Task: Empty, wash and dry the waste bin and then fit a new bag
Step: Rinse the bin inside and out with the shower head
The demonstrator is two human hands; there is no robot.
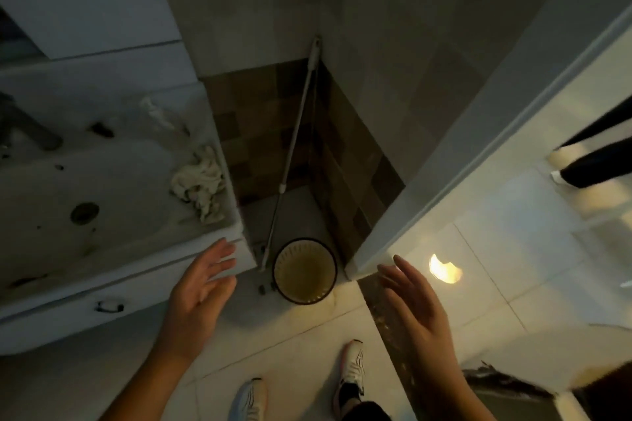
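Note:
A small round waste bin (305,271) with a dark rim and slatted pale inside stands on the tiled floor in the corner, between the sink cabinet and the door frame. It looks empty, with no bag in it. My left hand (200,287) hovers to the left of the bin with fingers spread, holding nothing. My right hand (415,309) hovers to the right of it, fingers straight, also holding nothing. Both hands are above the floor and apart from the bin.
A white sink (85,202) on a cabinet fills the left, with a crumpled cloth (200,186) on its rim. A mop handle (290,161) leans in the corner behind the bin. A white door frame (444,161) stands at right. Another person's legs (595,161) show beyond it.

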